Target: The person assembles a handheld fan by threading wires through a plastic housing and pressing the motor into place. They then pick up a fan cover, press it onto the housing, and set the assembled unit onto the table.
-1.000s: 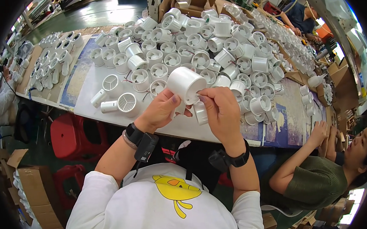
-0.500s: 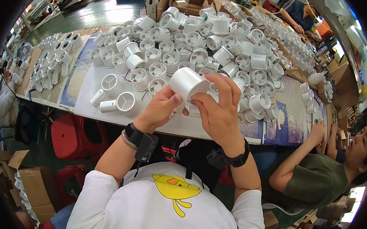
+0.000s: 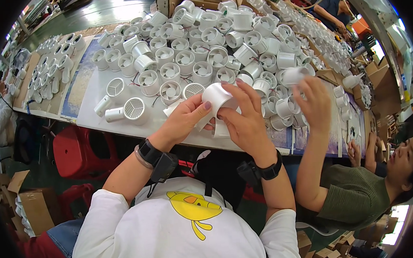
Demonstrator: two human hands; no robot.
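Observation:
In both hands I hold a white cylindrical fan housing (image 3: pixel 215 96), tilted above the near edge of the table. My left hand (image 3: pixel 187 118) grips its left side, the thumb lying along the wall. My right hand (image 3: pixel 244 119) has its upper fingers over the right rim, while thumb and forefinger pinch at the lower edge; what lies between them is hidden. A white piece (image 3: pixel 221 129) shows below the housing, partly covered by my fingers. Behind my left hand lies a grilled fan body (image 3: pixel 193 90). Two more grilled fan bodies with handles (image 3: pixel 135 109) lie to the left.
A large heap of white fan housings (image 3: pixel 203 68) with blades and thin wires covers the table's middle. A co-worker's blurred hand (image 3: pixel 316 102) reaches to a white housing (image 3: pixel 294 76) at the right. More fan bodies (image 3: pixel 51 72) stand far left. A red stool (image 3: pixel 80 153) is below the table.
The housing in my hands has turned and come slightly lower, its open rim now toward my right fingers. The co-worker's arm has swung up from the right to the heap.

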